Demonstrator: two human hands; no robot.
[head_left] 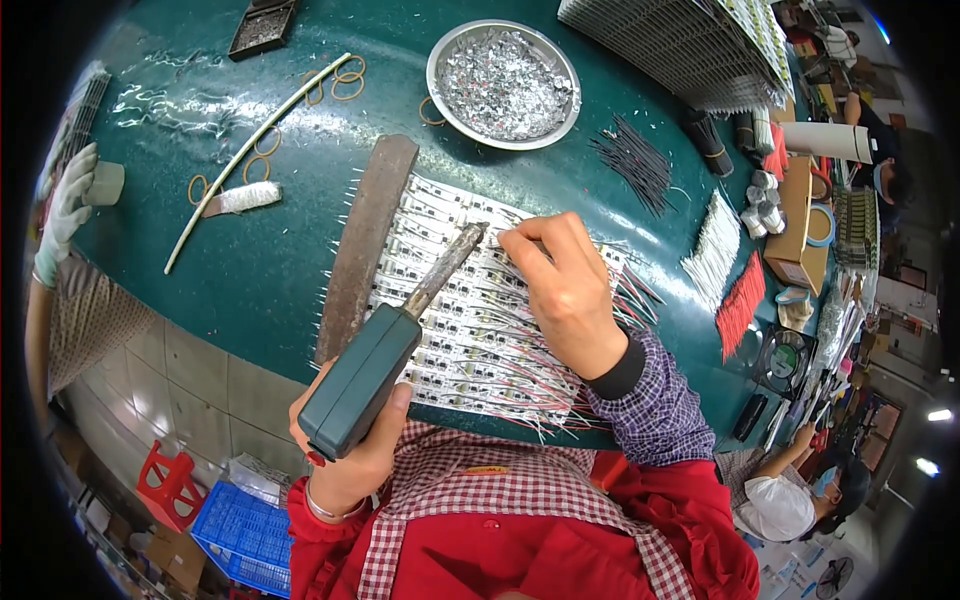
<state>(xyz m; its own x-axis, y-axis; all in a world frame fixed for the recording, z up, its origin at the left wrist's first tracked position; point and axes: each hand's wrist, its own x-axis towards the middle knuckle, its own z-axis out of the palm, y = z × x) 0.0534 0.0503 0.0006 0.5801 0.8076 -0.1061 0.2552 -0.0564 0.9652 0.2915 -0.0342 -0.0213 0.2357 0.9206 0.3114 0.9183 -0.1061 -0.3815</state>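
Work piece: a sheet of small circuit boards (455,325) lying flat on the green table (270,270), right in front of me. Thin loose wires (535,372) fringe its right part.

Left hand (352,474): closed round the handle of the soldering iron (362,378), its barrel slanting over the sheet so the tip sits at a far row. Right hand (568,300): thumb and forefinger nearly together beside the tip, over the sheet — cannot tell whether a wire is between them.

Technique, my judgement: touch the tip to one pad briefly, hold the part still until the joint sets, keep fingertips off the hot barrel.

In the way: wires under my right wrist could snag. A brown bar (367,250) lies along the sheet's left side; the iron's handle passes above its near end.

Farther out: beyond the sheet, a steel bowl (508,142) of silvery scraps (505,85); beyond and right, black wires (636,163); right, white wires (713,248) and red wires (741,305). Left — a pale rod (298,95), then a co-worker's gloved hand (70,200) by a cup (105,184).
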